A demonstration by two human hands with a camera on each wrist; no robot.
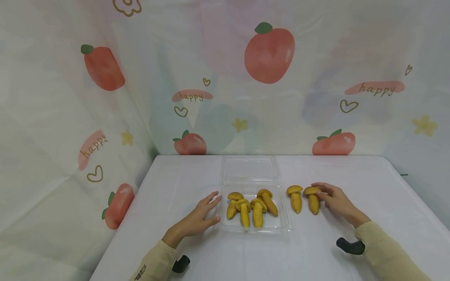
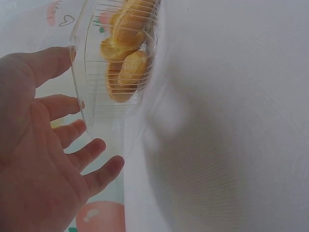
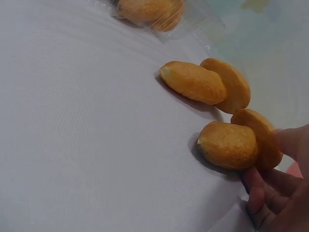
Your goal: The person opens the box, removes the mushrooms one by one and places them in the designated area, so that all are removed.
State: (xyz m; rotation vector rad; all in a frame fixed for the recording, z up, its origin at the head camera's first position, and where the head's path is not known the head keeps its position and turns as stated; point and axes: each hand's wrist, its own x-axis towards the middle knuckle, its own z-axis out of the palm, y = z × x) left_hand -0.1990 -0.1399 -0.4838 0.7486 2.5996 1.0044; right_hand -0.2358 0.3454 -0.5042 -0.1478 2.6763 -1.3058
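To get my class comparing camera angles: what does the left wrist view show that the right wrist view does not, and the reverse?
Only the left wrist view shows the left hand, its fingers spread at the edge of the clear container, and a heart outline and "happy" lettering on the backdrop.

Only the right wrist view shows the right hand pinching one loose mushroom, with a second loose mushroom beside it.

Both show part of the clear container, mushrooms inside it, the white tabletop and the backdrop.
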